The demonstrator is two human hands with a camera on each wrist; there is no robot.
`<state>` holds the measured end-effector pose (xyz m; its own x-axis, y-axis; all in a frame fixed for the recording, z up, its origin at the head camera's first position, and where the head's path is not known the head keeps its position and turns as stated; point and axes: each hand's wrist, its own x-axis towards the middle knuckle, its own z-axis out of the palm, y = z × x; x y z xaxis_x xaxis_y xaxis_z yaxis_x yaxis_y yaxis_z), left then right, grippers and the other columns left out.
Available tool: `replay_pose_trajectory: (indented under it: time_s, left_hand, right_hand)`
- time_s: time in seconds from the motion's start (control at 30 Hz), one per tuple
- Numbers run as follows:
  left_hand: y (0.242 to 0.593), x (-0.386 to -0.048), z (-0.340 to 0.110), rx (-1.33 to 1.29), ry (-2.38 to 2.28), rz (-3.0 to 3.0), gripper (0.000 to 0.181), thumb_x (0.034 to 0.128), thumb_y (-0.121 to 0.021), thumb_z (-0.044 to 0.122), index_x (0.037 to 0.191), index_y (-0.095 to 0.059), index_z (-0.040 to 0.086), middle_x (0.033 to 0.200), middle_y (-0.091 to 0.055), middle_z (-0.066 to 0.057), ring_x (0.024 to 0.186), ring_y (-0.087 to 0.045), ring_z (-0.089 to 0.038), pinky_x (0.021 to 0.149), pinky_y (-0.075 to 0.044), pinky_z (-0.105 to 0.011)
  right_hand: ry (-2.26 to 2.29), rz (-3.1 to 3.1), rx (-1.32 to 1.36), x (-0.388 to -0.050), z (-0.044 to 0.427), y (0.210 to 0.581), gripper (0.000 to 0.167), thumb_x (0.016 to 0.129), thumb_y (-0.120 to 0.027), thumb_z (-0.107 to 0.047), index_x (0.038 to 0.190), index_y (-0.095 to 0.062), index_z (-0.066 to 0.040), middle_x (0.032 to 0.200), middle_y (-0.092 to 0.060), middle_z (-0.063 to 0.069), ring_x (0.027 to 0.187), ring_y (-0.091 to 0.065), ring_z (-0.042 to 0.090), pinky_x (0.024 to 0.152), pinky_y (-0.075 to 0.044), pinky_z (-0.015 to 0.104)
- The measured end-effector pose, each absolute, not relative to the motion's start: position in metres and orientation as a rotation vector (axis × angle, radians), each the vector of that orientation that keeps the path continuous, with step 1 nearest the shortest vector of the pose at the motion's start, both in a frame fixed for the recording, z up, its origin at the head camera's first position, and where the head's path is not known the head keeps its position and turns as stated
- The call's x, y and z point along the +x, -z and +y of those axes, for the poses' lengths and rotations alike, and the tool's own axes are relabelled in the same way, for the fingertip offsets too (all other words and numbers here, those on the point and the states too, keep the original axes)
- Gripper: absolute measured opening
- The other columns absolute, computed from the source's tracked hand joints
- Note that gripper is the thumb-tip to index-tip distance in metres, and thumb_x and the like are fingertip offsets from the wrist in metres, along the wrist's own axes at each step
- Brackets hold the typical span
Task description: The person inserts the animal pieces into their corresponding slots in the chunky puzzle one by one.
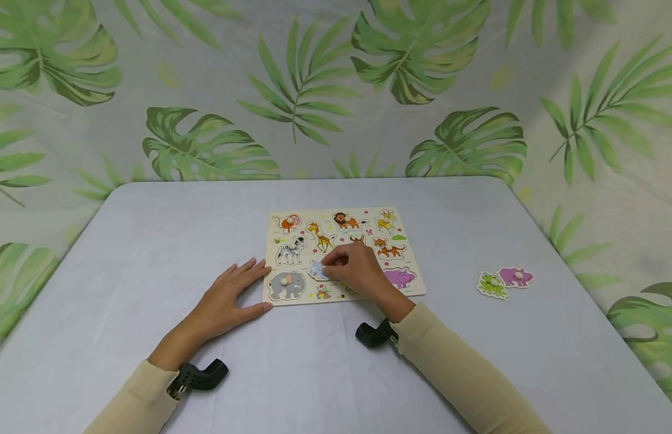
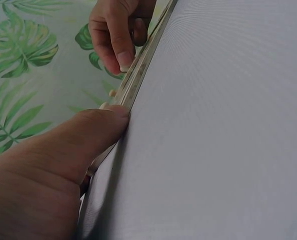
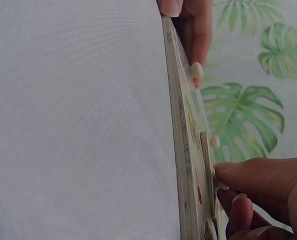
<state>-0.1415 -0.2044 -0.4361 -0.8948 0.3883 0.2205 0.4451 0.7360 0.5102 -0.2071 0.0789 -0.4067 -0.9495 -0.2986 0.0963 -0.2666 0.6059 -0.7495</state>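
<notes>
A wooden peg puzzle board [image 1: 308,298] with animal pictures lies on the table. My right hand [image 1: 357,268] pinches a small light blue-grey animal puzzle piece [image 1: 316,270] over the board's lower middle, thumb and index finger at its knob. In the right wrist view this piece [image 3: 207,167] stands slightly off the board face; whether it is in a recess I cannot tell. With spread, fairly straight fingers, my left hand [image 1: 224,298] touches the board's left edge. The elephant piece [image 1: 287,285], with its knob, sits beside that hand. My right hand covers part of the board.
To the right of the board, a green frog piece [image 1: 492,285] and a purple hippo piece [image 1: 516,277] lie touching on the white tablecloth [image 1: 314,374]. A leaf-patterned cloth [image 1: 325,78] hangs behind the table's far edge.
</notes>
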Motion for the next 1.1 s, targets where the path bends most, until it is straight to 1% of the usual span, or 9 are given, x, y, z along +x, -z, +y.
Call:
replay_pose_trajectory:
  time_s: [0.47, 0.7, 1.1]
  left_hand:
    - [0.4373, -0.1394, -0.2033, -0.676, 0.873, -2.855, 0.07, 0.0832, -0.072, 0.045, 0.141, -0.05, 0.013, 0.15, -0.041, -0.007, 0.142, -0.029, -0.029, 0.118, -0.015, -0.049]
    - [0.4385, -0.1388, -0.2047, -0.672, 0.865, -2.863, 0.071, 0.0832, -0.072, 0.047, 0.142, -0.049, 0.014, 0.151, -0.04, -0.006, 0.142, -0.029, -0.028, 0.118, -0.015, -0.048]
    - [0.4414, -0.1379, -0.2043, -0.68, 0.871, -2.835, 0.071, 0.0832, -0.072, 0.046, 0.141, -0.05, 0.013, 0.15, -0.041, -0.007, 0.142, -0.03, -0.029, 0.118, -0.015, -0.048]
  right_hand:
    - [1.284, 2.764, -0.479, -0.2045, 0.079, 0.4098, 0.006, 0.079, -0.079, -0.014, 0.082, -0.076, -0.018, 0.074, -0.065, -0.008, 0.068, -0.057, 0.011, 0.062, -0.047, 0.026]
    - [1.281, 2.76, -0.495, -0.2041, 0.0775, 0.4113, 0.005, 0.08, -0.079, -0.013, 0.083, -0.075, -0.016, 0.075, -0.065, -0.006, 0.068, -0.057, 0.012, 0.063, -0.048, 0.026]
    - [1.266, 2.751, -0.5, -0.2044, 0.0783, 0.413, 0.007, 0.081, -0.077, -0.015, 0.086, -0.075, -0.017, 0.076, -0.065, -0.007, 0.07, -0.058, 0.012, 0.064, -0.048, 0.027]
